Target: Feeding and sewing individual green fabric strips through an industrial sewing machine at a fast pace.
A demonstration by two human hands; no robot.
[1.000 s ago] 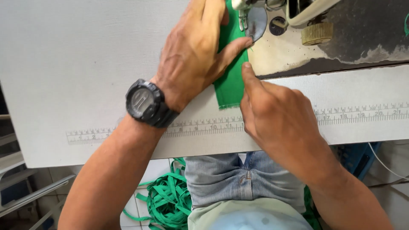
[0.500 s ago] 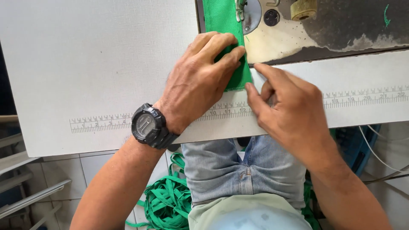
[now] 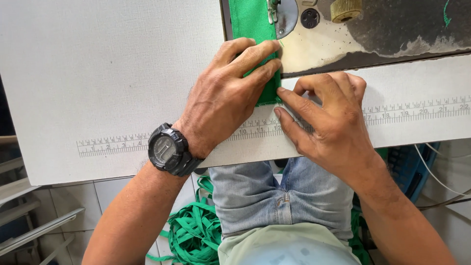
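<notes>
Your left hand (image 3: 223, 100) lies flat and open on a green strip (image 3: 255, 29), fingers pressing its near end to the white table (image 3: 98, 73). The strip runs away from you, under the sewing machine's presser foot (image 3: 271, 12). Your right hand (image 3: 326, 120) rests just right of the strip's end, fingers loosely curled, fingertips touching its edge and gripping nothing. A printed ruler (image 3: 113, 145) runs along the table's near edge beneath both hands.

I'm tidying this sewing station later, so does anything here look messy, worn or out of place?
Yes. A tangled heap of green strap lies loose on the tiled floor beside the person's knees. The machine bed is worn and stained, its paint rubbed away. The green strip under the left hand lies straight.
</notes>
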